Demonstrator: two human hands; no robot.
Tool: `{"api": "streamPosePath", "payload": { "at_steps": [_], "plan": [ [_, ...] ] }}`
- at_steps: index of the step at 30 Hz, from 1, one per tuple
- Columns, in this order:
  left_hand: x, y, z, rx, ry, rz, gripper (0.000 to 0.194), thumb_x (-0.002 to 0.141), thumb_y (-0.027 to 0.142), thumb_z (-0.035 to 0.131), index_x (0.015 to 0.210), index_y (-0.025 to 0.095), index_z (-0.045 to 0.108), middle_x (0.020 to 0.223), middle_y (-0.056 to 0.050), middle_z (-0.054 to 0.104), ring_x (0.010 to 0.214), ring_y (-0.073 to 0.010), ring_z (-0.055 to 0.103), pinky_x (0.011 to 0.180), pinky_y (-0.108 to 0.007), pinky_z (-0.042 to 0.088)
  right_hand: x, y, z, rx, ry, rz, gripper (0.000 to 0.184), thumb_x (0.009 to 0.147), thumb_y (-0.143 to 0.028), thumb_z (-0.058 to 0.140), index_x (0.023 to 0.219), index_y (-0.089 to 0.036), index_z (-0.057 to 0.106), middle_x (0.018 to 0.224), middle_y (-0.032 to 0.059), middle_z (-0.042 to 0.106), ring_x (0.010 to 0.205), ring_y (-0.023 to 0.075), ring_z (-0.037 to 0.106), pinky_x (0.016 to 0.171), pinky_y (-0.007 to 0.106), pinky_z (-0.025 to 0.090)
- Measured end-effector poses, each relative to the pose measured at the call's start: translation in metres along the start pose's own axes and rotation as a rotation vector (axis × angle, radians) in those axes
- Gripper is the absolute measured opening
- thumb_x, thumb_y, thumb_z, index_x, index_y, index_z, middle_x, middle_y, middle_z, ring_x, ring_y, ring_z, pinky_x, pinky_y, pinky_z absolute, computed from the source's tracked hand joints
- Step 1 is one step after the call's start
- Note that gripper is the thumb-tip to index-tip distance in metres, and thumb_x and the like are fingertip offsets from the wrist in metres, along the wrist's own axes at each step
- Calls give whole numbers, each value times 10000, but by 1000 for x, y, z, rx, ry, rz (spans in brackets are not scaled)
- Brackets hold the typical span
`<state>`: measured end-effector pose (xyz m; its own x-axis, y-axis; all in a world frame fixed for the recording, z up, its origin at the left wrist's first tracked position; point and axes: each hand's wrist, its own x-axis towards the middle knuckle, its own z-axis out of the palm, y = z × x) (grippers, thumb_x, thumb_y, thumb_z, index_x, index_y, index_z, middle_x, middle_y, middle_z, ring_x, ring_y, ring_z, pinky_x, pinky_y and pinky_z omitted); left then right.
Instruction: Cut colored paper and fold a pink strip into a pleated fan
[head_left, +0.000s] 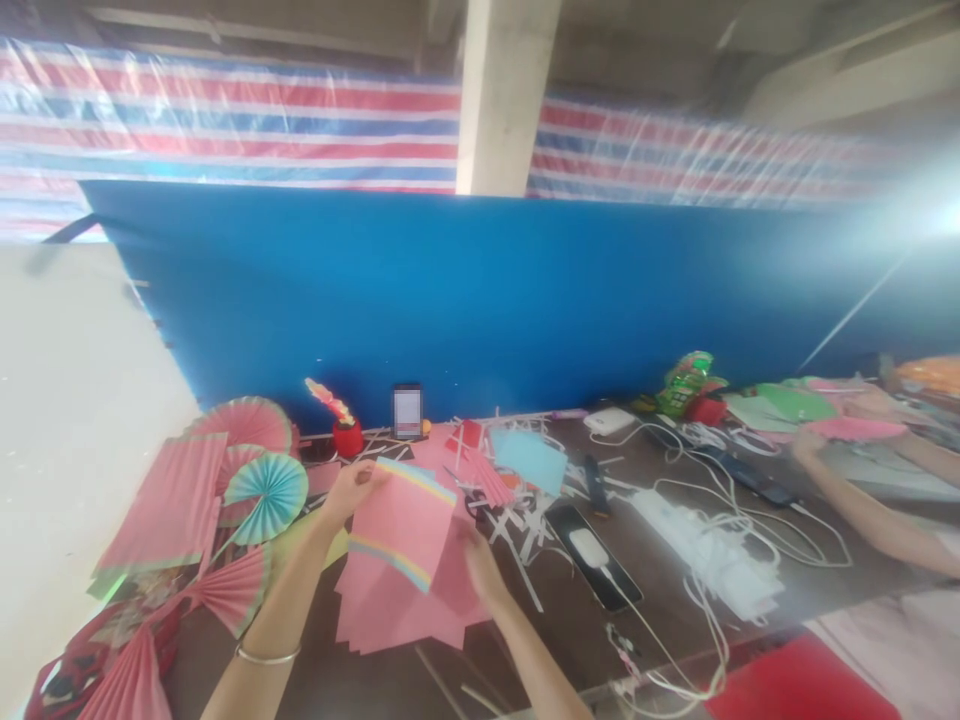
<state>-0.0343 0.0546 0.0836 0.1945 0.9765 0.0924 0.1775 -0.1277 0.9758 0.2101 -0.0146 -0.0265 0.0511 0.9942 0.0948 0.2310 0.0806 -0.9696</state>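
In my left hand (352,490) is the upper left corner of a pink sheet of paper (401,520), pinched between thumb and fingers. Blue and yellow bands run along the sheet's top and bottom edges. It is raised at a tilt above a loose stack of plain pink paper (390,620). My right hand (480,568) is over the stack's right side, just right of the banded sheet, its fingers extended and somewhat blurred; nothing shows in its grasp. Pleated pink paper fans (232,590) and a round blue paper fan (266,495) lie left of my left arm.
White paper strips (525,530) and light blue paper (530,460) lie beyond my right hand. A phone (596,560), a white power strip (705,550) and tangled cables are to the right. A blue panel (450,300) stands behind the table. Another person's arm (862,515) reaches in at far right.
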Motion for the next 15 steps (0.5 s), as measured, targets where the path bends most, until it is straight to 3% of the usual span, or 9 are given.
{"api": "streamPosePath", "payload": {
  "at_steps": [2,4,7,11,15],
  "plan": [
    [0,1,6,45,52,-19,391,613,465,651,832,142,630,817,-73,680,747,-197,628,659,-274,484,8,-12,-9,280,82,67,465,822,-483,403,1095,-160,599,1169,127,582,1076,273,532,919,445,392],
    [-2,0,12,60,85,-17,428,597,479,660,847,131,638,833,-87,686,756,-209,634,673,-288,490,10,-29,-19,411,27,79,496,787,-535,471,1090,-163,597,1053,121,639,920,258,606,815,413,457],
    [-7,1,21,-12,57,-10,439,654,480,621,901,117,639,861,-99,688,769,-207,639,691,-298,495,9,-53,-28,414,-57,-9,477,740,-492,584,1109,-190,583,978,83,663,818,218,621,707,346,489],
    [-12,4,30,-6,17,-53,425,698,464,593,939,118,648,833,-88,694,790,-219,642,720,-322,501,10,-64,-32,358,112,-25,364,659,-441,676,894,-166,637,797,53,674,670,182,610,575,289,486],
    [-14,-1,39,220,187,8,393,769,428,526,1007,130,622,997,-115,665,958,-256,606,838,-380,471,11,-56,-31,371,226,30,340,610,-427,714,783,-153,612,645,26,645,522,155,574,485,280,477]
  ]
}}
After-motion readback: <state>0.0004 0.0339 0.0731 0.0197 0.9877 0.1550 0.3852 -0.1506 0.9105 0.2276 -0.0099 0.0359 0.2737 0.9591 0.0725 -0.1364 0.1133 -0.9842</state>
